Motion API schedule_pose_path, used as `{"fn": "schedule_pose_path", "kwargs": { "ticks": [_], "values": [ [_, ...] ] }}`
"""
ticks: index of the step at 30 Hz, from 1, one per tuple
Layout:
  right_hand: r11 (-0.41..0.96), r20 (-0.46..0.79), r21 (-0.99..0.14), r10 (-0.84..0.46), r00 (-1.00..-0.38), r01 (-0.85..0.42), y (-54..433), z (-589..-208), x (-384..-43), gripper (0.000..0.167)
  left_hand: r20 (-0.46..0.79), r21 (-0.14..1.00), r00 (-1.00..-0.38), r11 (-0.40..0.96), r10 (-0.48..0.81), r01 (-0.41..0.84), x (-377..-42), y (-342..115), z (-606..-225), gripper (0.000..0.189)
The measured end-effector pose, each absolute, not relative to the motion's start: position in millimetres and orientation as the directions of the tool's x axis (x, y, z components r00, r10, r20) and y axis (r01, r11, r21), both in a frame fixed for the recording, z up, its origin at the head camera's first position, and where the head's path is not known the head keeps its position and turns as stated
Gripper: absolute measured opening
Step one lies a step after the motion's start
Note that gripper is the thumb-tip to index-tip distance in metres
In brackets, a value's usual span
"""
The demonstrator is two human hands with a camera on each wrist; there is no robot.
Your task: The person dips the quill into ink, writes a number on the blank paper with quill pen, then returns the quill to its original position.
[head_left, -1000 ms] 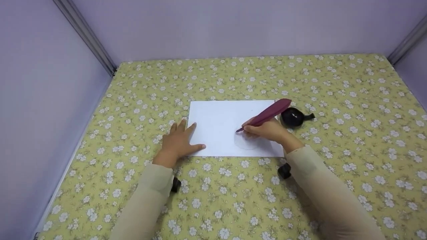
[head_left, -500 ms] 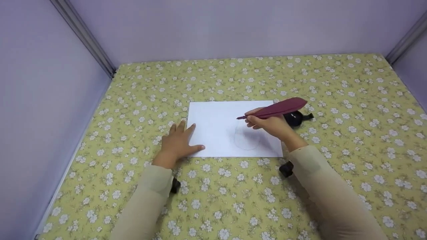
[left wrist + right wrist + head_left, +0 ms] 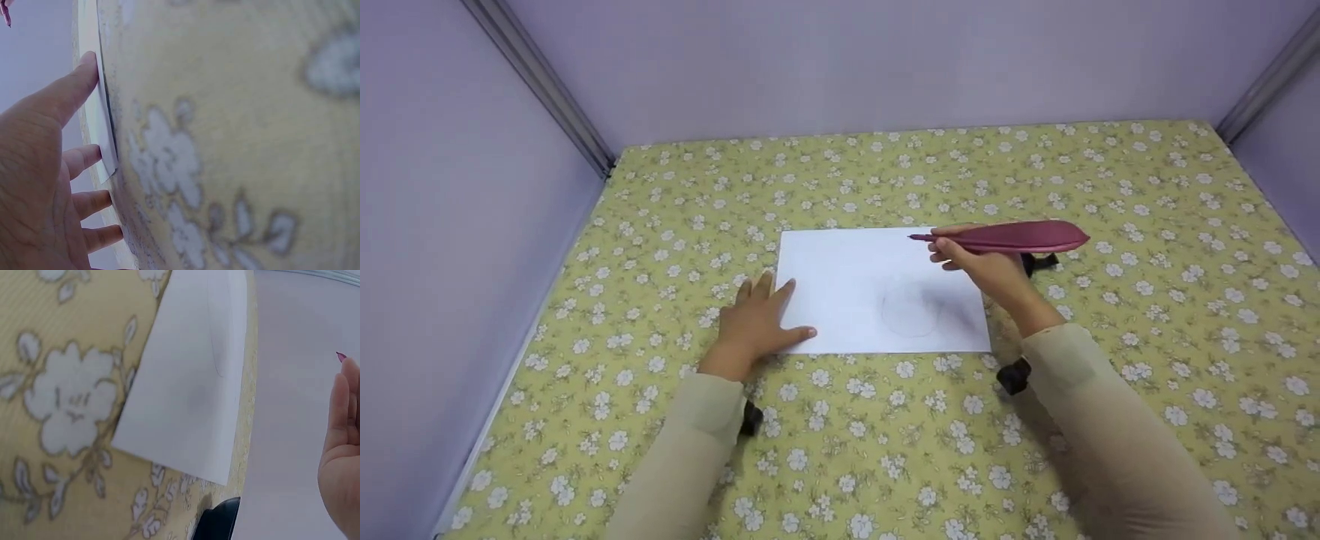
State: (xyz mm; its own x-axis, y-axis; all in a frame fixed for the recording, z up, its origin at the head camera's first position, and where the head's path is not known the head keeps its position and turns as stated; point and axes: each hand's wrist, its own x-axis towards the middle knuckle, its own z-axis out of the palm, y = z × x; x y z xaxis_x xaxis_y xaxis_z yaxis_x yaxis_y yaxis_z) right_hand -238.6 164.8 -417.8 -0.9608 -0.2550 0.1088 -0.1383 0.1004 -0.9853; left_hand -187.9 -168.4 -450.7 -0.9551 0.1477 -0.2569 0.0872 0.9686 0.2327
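A white sheet of paper (image 3: 840, 292) lies on the flowered cloth, bearing a faint rounded pencil-thin line on its right half. My left hand (image 3: 754, 319) rests at the paper's left edge with fingers spread, thumb and index finger on the sheet. Above the paper's upper right, my right hand (image 3: 982, 266) pinches a maroon feather quill pen (image 3: 1020, 236) near its tip. The tip points left and stands off the paper. In the right wrist view, only the quill's small maroon tip shows past the fingers.
A black round pot with a short spout or handle (image 3: 1041, 262) stands right of the paper, mostly hidden behind my right hand. The yellow flowered cloth (image 3: 840, 450) covers the table. Pale walls (image 3: 885, 67) enclose the back and sides.
My right hand has lifted the quill off the paper and carried it up and to the right, tilting it flatter. More of the drawn line shows. The left hand stays in place.
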Motion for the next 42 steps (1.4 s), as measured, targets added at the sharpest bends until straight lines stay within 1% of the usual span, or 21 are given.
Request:
{"fn": "schedule_pose_path", "kwargs": {
  "ticks": [5,8,13,15,17,23,31,36,40,42],
  "values": [
    [0.018,0.153,-0.987,-0.186,-0.971,-0.159,169.7,-418.9,-240.3,0.039,-0.246,0.227,-0.958,0.969,0.151,0.095,-188.2,-168.6,-451.2,0.092],
    [0.022,0.159,-0.986,-0.128,-0.979,-0.164,173.2,-418.2,-240.8,0.038,-0.245,0.221,-0.957,0.97,0.153,0.099,-188.1,-168.2,-450.6,0.092],
    [0.039,0.11,-0.993,-0.026,-0.994,-0.111,182.0,-417.0,-240.8,0.041,-0.246,0.216,-0.957,0.971,0.154,0.101,-188.1,-168.3,-449.9,0.092],
    [0.023,0.088,-0.996,0.003,-0.996,-0.088,186.2,-416.5,-240.7,0.042,-0.246,0.217,-0.957,0.971,0.154,0.1,-188.2,-168.6,-449.9,0.091],
    [-0.004,0.092,-0.996,0.017,-0.996,-0.092,190.5,-416.3,-241.0,0.043,-0.247,0.215,-0.957,0.972,0.153,0.099,-188.4,-169.0,-449.9,0.092],
    [0.006,0.133,-0.991,0.061,-0.989,-0.133,206.4,-419.5,-241.9,0.041,-0.249,0.219,-0.957,0.971,0.148,0.093,-188.4,-168.8,-450.4,0.092],
    [-0.028,0.069,-0.997,0.118,-0.991,-0.073,228.1,-425.1,-240.9,0.042,-0.251,0.232,-0.955,0.968,0.155,0.096,-187.6,-169.5,-451.9,0.092],
    [0.052,0.075,-0.996,0.137,-0.988,-0.068,241.0,-427.9,-239.5,0.04,-0.263,0.251,-0.953,0.964,0.152,0.085,-187.5,-169.7,-451.2,0.092],
    [0.142,0.062,-0.989,0.151,-0.987,-0.04,250.6,-429.2,-236.0,0.043,-0.263,0.257,-0.953,0.963,0.15,0.081,-187.4,-169.2,-450.0,0.091],
    [0.159,0.052,-0.987,0.151,-0.987,-0.027,254.9,-429.7,-234.1,0.045,-0.26,0.254,-0.954,0.964,0.151,0.083,-187.6,-168.9,-449.9,0.091]
  ]
}}
